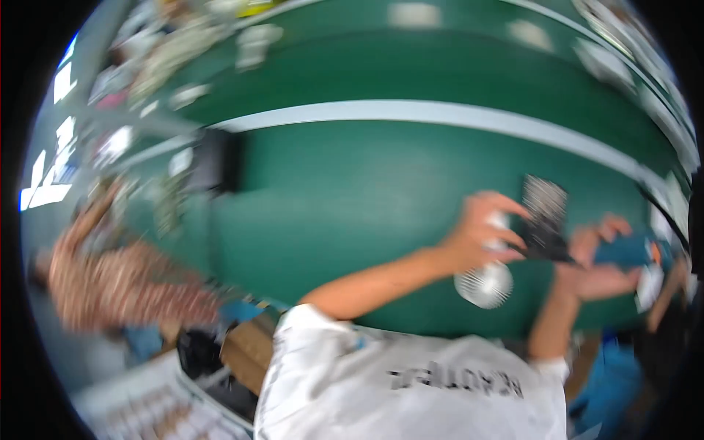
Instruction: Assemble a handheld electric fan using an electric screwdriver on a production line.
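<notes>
My left hand [484,233] is closed around the white handle of what looks like a small handheld fan. The fan's round ribbed head [484,284] hangs below the fingers, over the green table. My right hand [592,262] is at the right, fingers apart, with a blue object [622,250] between thumb and fingers; blur hides whether they touch. A dark, flat object with a greyish patterned upper part [545,209] lies between the two hands, its lower end close to my right wrist. Motion smears both hands.
The green table [352,191] has a pale strip [411,110] across it. A black box-like object [218,161] stands at its left. A person in a striped top [125,286] is at the left; cardboard [248,350] sits below. Pale items [414,16] lie along the far side.
</notes>
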`<action>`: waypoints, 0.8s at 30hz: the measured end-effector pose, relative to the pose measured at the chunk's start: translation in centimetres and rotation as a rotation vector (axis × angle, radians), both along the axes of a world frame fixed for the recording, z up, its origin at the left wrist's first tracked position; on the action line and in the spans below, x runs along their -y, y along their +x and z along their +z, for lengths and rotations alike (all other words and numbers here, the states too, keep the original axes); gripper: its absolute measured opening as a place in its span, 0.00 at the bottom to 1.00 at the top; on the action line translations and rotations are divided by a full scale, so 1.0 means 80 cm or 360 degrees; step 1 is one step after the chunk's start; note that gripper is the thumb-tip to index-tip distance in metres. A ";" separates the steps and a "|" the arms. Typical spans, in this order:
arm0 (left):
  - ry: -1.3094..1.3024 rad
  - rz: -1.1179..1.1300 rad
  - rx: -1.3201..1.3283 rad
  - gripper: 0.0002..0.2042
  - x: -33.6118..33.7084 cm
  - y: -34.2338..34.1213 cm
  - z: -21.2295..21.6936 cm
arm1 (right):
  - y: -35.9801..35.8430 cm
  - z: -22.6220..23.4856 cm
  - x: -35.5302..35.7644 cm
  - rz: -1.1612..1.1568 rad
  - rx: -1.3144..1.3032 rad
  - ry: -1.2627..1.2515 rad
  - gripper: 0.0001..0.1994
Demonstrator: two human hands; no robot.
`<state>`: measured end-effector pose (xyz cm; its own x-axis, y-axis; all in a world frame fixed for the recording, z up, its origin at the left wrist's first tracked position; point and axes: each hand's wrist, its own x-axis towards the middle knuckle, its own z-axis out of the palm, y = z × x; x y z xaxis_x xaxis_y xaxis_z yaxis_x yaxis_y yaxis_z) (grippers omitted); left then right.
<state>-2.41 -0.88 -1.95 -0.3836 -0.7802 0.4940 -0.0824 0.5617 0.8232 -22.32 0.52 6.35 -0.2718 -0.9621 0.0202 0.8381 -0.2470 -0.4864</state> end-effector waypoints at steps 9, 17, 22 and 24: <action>-0.0153 -0.0025 -0.0132 0.06 -0.024 0.017 0.006 | 0.008 -0.017 -0.004 -0.0199 -0.0482 -0.0343 0.33; -0.0159 -0.0095 -0.0115 0.06 -0.025 -0.001 0.004 | 0.004 -0.004 -0.014 -0.0272 -0.0580 -0.0220 0.35; -0.0185 -0.0219 -0.0106 0.05 -0.021 0.004 0.004 | 0.024 0.013 -0.019 -0.0220 -0.0559 -0.0078 0.35; -0.0086 -0.0259 -0.0071 0.06 -0.018 0.012 0.001 | 0.035 0.022 -0.013 -0.0110 -0.0546 0.0009 0.36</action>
<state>-1.42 0.58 -1.90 -0.4795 -0.6815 0.5528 0.0492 0.6081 0.7923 -19.51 1.55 8.10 -0.3144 -0.9422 0.1160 0.6072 -0.2936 -0.7383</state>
